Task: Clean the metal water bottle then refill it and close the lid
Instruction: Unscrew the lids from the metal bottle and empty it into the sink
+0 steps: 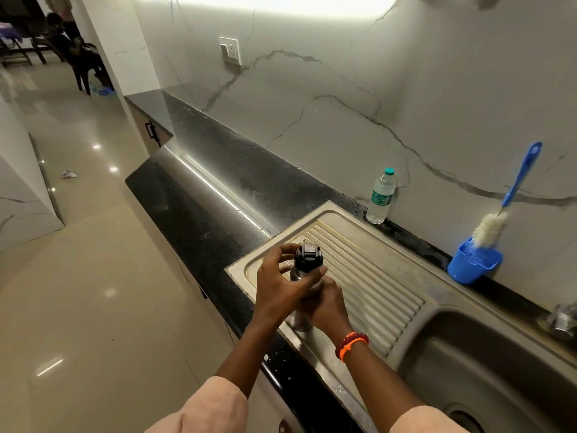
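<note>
The metal water bottle [300, 320] stands upright on the ribbed draining board [374, 276] of the steel sink, at its front left corner. A black lid [308, 259] sits on its top. My left hand [281, 285] curls around the lid, fingers and thumb on its sides. My right hand [329, 303], with an orange and red wristband, wraps the bottle's body just below the lid. Most of the bottle's body is hidden behind both hands.
A clear plastic water bottle [381, 196] with a green cap stands by the marble wall. A blue holder [473, 264] with a blue-handled bottle brush [505, 204] leans at the back right. The sink basin [487, 370] and tap [562, 320] lie right. Black countertop [203, 195] stretches left.
</note>
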